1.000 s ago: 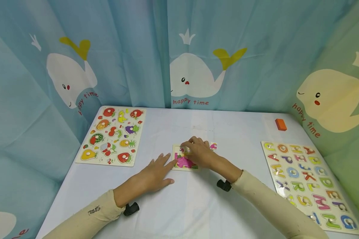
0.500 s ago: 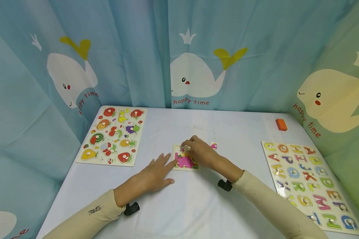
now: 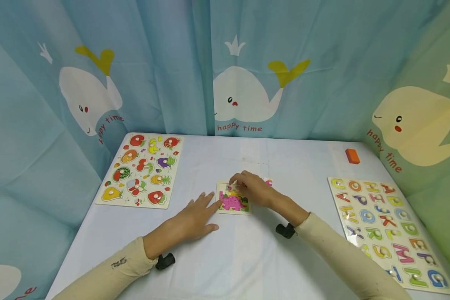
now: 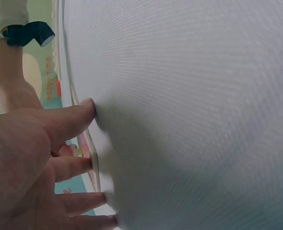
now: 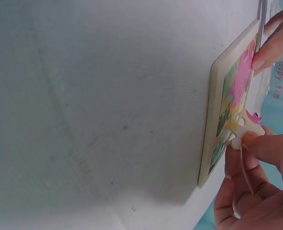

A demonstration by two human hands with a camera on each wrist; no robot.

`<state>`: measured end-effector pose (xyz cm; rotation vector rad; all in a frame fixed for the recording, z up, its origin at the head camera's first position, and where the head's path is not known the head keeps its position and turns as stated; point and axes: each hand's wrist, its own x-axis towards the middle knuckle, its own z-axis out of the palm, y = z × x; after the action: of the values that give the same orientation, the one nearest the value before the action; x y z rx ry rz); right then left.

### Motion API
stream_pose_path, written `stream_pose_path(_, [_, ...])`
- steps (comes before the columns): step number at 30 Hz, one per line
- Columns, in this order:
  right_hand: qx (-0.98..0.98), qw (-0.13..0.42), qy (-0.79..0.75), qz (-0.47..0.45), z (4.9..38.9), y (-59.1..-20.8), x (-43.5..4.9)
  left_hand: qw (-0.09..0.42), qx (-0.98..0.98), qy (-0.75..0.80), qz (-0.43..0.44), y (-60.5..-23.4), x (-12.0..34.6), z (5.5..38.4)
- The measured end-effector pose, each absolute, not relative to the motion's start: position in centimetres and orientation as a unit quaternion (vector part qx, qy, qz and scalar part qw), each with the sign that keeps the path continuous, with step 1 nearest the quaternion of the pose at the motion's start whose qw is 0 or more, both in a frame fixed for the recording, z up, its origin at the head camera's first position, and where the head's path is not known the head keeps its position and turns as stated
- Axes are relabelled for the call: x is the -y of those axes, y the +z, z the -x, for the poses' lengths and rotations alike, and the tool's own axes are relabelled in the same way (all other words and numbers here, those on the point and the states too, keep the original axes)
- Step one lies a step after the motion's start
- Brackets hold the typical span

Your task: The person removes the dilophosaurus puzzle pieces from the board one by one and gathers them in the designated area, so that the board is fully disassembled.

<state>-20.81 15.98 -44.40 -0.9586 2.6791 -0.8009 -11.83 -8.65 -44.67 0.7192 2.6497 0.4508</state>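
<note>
A small jigsaw puzzle [image 3: 232,203] with a pink dinosaur lies in a pale frame at the middle of the table. My left hand [image 3: 195,218] lies spread at its left side, a fingertip on the frame's edge. Over the puzzle's upper part, my right hand [image 3: 256,189] pinches a jigsaw piece [image 5: 249,124] between thumb and fingers. In the right wrist view this piece is tilted and overlaps the picture. Another jigsaw piece [image 3: 268,181], pink and white, lies on the table just beyond my right hand, partly hidden by it.
A fruit peg board [image 3: 138,171] lies at the back left. On the right is an alphabet peg board [image 3: 390,233], partly covered by my right sleeve. An orange block [image 3: 352,156] sits at the back right corner. Curtains [image 3: 187,71] hang behind the table.
My right hand has drawn slightly to the right, still pinching the piece, and more of the puzzle's right side shows. My left hand stays where it was.
</note>
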Motion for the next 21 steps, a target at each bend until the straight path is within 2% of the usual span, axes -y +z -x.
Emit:
stream_pose_path(7, [-0.896, 0.063, -0.311, 0.31, 21.5, -42.8, -17.2, 0.18, -0.936, 0.165, -0.254, -44.6, 8.6, 11.8])
stream_pose_path(14, [-0.915, 0.043, -0.313, 0.252, 23.0, -40.0, -22.1, 0.184, -0.937, 0.166, -0.248, -44.5, 8.5, 11.7])
stream_pose_path(17, [-0.923, 0.057, -0.295, 0.241, 23.5, -39.4, -24.8, 0.184, -0.936, 0.168, -0.248, -44.5, 8.5, 11.7])
stream_pose_path(21, [-0.928, 0.11, -0.28, 0.222, 24.0, -39.1, -28.0, 0.182, -0.937, 0.166, -0.25, -44.5, 8.5, 11.7])
